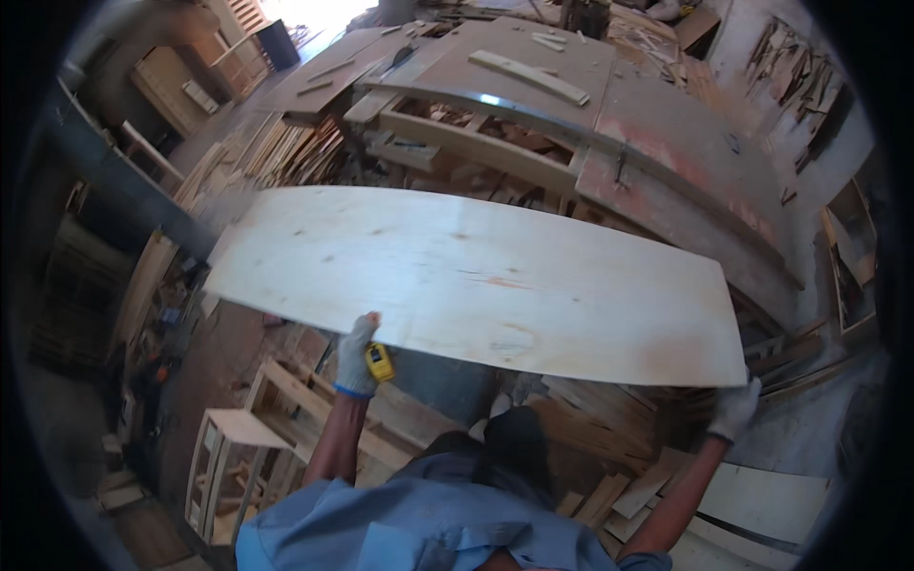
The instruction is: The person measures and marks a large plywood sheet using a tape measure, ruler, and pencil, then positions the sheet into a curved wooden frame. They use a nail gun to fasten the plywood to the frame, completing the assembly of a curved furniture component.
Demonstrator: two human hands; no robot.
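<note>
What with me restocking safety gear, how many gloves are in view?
2: one glove on the left hand, at the near edge of the board; another glove on the right hand, at its near right corner. More may be hidden.

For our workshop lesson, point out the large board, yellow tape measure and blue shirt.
Large board (428,276), head view: middle of its face.
Yellow tape measure (380,363), head view: on its case.
Blue shirt (409,509), head view: on its cloth.

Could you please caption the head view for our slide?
Gloved left hand and right hand hold a pale wooden board before a worktable.
</note>
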